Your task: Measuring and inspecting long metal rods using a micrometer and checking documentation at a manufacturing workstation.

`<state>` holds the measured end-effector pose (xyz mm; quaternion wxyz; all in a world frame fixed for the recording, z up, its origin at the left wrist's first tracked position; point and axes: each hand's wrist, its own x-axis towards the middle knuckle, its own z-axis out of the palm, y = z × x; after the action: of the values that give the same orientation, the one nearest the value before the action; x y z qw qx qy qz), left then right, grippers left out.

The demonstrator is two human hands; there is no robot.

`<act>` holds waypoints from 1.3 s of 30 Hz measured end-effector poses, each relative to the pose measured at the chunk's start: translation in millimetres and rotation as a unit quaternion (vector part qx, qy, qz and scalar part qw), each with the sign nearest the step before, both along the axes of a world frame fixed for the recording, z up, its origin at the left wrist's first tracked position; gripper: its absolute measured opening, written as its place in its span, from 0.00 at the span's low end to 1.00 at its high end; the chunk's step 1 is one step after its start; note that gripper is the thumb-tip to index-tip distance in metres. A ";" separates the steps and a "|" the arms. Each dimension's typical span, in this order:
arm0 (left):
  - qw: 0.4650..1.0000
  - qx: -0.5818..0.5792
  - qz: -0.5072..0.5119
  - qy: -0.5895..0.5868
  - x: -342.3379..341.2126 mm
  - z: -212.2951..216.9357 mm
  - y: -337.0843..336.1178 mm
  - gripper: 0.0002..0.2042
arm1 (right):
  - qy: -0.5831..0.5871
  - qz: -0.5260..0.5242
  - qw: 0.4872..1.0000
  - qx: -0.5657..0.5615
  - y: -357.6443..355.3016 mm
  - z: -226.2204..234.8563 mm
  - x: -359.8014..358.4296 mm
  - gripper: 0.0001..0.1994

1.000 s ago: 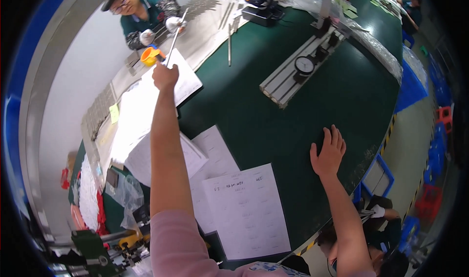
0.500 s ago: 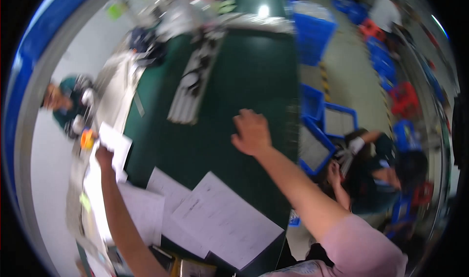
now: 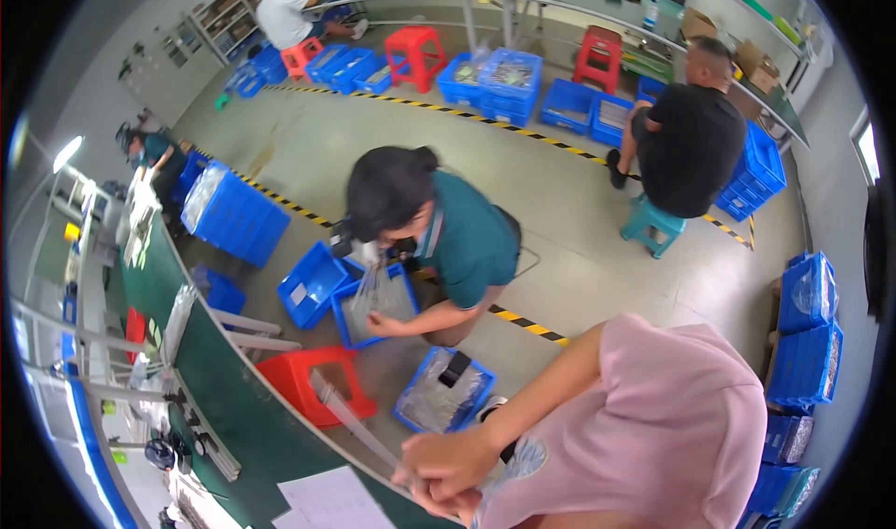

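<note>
My right hand (image 3: 455, 458) is in front of my body beside the green table's (image 3: 219, 366) near edge, its fingers curled in. Under it and touching it, my left hand (image 3: 455, 505) shows only in part, also with bent fingers. Whatever lies between the two hands, if anything, is hidden. Left of them, white paper sheets (image 3: 331, 503) with faint print lie on the table.
Past the table edge are a red stool (image 3: 322, 380) and a blue crate of clear plastic bags (image 3: 443, 389). A co-worker in a dark green shirt (image 3: 471, 239) bends over blue crates (image 3: 313, 282). Farther off, a person in black (image 3: 695, 141) sits on a teal stool (image 3: 651, 223).
The view has swung to the right, toward the floor and co-workers. My hands, apart over the table and papers before, are now together near my body. The right hand's spread fingers have curled.
</note>
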<state>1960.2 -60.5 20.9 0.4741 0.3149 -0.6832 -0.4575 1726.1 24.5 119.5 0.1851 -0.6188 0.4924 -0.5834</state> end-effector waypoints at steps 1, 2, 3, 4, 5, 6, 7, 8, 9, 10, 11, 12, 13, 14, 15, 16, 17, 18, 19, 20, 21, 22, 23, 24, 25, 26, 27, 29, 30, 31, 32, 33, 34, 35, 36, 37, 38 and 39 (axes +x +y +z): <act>0.993 0.012 -0.121 0.010 -55.3 6.7 47.0 0.13 | -0.023 -0.035 0.998 0.056 41.5 4.2 -26.6 0.14; 0.979 0.021 -0.202 0.018 -129.1 29.5 85.5 0.14 | -0.036 -0.081 0.995 0.037 79.1 9.9 -45.3 0.13; 0.956 0.030 -0.293 0.015 -216.1 64.8 120.2 0.16 | -0.060 -0.139 0.988 0.015 105.8 22.4 -56.4 0.13; 0.927 0.048 -0.371 0.011 -262.2 74.5 137.6 0.18 | -0.099 -0.132 0.980 0.112 136.4 34.9 -87.5 0.13; 0.892 0.069 -0.447 0.008 -253.7 65.4 152.8 0.20 | -0.093 -0.226 0.970 0.011 164.9 31.5 -102.1 0.11; 0.846 -0.109 -0.521 -0.026 -295.2 72.3 163.0 0.18 | -0.027 -0.344 0.938 0.037 194.0 29.4 -121.0 0.09; 0.832 -0.019 -0.550 -0.073 -314.6 84.4 190.8 0.13 | 0.042 -0.458 0.885 0.067 230.2 25.6 -138.0 0.07; 0.809 -0.098 -0.570 -0.103 -332.5 94.8 205.1 0.12 | 0.045 -0.477 0.872 0.099 263.2 28.5 -155.1 0.05; 0.777 -0.174 -0.590 -0.132 -348.3 99.7 214.1 0.11 | 0.048 -0.501 0.854 0.135 296.5 30.9 -168.1 0.03; 0.780 -0.168 -0.589 -0.127 -356.2 92.7 217.1 0.11 | 0.040 -0.521 0.836 0.168 328.8 23.9 -173.6 0.03; 0.760 -0.136 -0.600 -0.211 -359.7 81.4 208.6 0.11 | 0.034 -0.535 0.821 0.197 354.3 13.0 -179.8 0.04; 0.732 -0.102 -0.608 -0.291 -360.6 70.9 197.6 0.11 | -0.060 -0.552 0.796 0.241 378.1 2.3 -178.4 0.04; 0.724 -0.074 -0.599 -0.334 -359.5 60.8 188.6 0.10 | -0.151 -0.563 0.761 0.285 396.9 -8.3 -171.5 0.05; 0.716 -0.044 -0.589 -0.371 -361.1 51.6 187.1 0.10 | -0.157 -0.595 0.728 0.304 416.0 -17.9 -167.5 0.06; 0.699 -0.069 -0.579 -0.415 -363.2 48.2 186.5 0.09 | -0.179 -0.623 0.665 0.370 431.5 -20.3 -163.2 0.07; 0.683 -0.095 -0.565 -0.453 -375.0 46.2 194.5 0.09 | -0.086 -0.649 0.689 0.311 455.9 -57.6 -158.5 0.09; 0.701 -0.086 -0.559 -0.434 -399.4 45.9 206.6 0.09 | -0.121 -0.640 0.695 0.303 464.2 -58.9 -164.1 0.10; 0.722 -0.070 -0.543 -0.423 -424.2 50.6 207.1 0.08 | -0.176 -0.637 0.693 0.290 461.0 -58.9 -172.3 0.11; 0.743 -0.054 -0.525 -0.411 -448.7 57.4 211.2 0.07 | -0.231 -0.629 0.689 0.276 463.0 -57.4 -192.9 0.12; 0.790 -0.086 -0.513 -0.323 -482.4 73.1 212.6 0.06 | -0.222 -0.628 0.695 0.271 463.1 -56.9 -220.4 0.12; 0.823 -0.116 -0.505 -0.234 -524.4 100.2 213.9 0.05 | -0.233 -0.635 0.688 0.263 463.4 -53.5 -240.5 0.12; 0.853 -0.159 -0.470 -0.159 -563.3 135.1 210.9 0.05 | -0.245 -0.641 0.680 0.256 462.9 -52.2 -261.3 0.13; 0.877 -0.197 -0.430 -0.085 -598.8 178.6 207.3 0.04 | -0.244 -0.646 0.678 0.255 462.4 -48.7 -286.3 0.13; 0.882 -0.272 -0.384 -0.035 -623.3 220.0 197.2 0.05 | -0.236 -0.656 0.682 0.222 461.3 -46.7 -316.4 0.14; 0.908 -0.231 -0.345 0.047 -643.0 255.0 193.0 0.08 | -0.227 -0.666 0.684 0.194 463.2 -42.7 -347.1 0.15; 0.888 -0.357 -0.276 0.090 -636.0 320.6 186.2 0.12 | -0.233 -0.645 0.707 0.173 456.0 -34.7 -378.8 0.15; 0.905 -0.358 -0.166 0.162 -642.5 345.7 188.0 0.16 | -0.240 -0.641 0.711 0.157 455.6 -30.7 -404.4 0.15; 0.797 -0.515 -0.184 0.256 -697.4 361.9 162.9 0.24 | -0.307 -0.640 0.685 0.161 448.9 -28.7 -464.0 0.16; 0.803 -0.511 -0.184 0.246 -716.6 361.4 158.1 0.23 | -0.281 -0.635 0.700 0.167 446.8 -26.9 -497.0 0.16; 0.809 -0.506 -0.184 0.236 -735.6 360.3 151.4 0.23 | -0.254 -0.629 0.714 0.173 443.2 -27.9 -526.3 0.16; 0.815 -0.502 -0.183 0.226 -755.1 359.2 143.2 0.23 | -0.230 -0.634 0.712 0.193 436.1 -32.3 -547.3 0.16; 0.820 -0.500 -0.176 0.217 -774.5 355.8 137.3 0.23 | -0.225 -0.626 0.721 0.196 430.7 -40.3 -571.7 0.16; 0.823 -0.500 -0.170 0.209 -795.6 354.7 130.4 0.23 | -0.221 -0.605 0.732 0.221 423.3 -47.2 -598.0 0.15; 0.825 -0.502 -0.163 0.203 -819.0 357.0 122.9 0.23 | -0.217 -0.585 0.743 0.243 414.1 -50.0 -628.6 0.15; 0.824 -0.503 -0.164 0.203 -846.6 357.9 116.1 0.23 | -0.231 -0.579 0.739 0.254 407.8 -50.9 -656.1 0.15; 0.818 -0.514 -0.164 0.202 -867.8 360.5 100.6 0.23 | -0.232 -0.581 0.736 0.259 392.4 -56.1 -683.5 0.16; 0.808 -0.528 -0.163 0.204 -891.0 369.4 85.4 0.23 | -0.202 -0.563 0.745 0.294 381.7 -50.1 -706.4 0.16; 0.795 -0.547 -0.153 0.212 -918.0 377.6 76.9 0.23 | -0.189 -0.563 0.748 0.295 376.2 -67.3 -733.1 0.16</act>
<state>1042.2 16.4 398.5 0.6241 -0.2101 -0.7414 -0.1291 993.0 400.7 52.2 0.0857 -0.0209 0.8540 -0.5128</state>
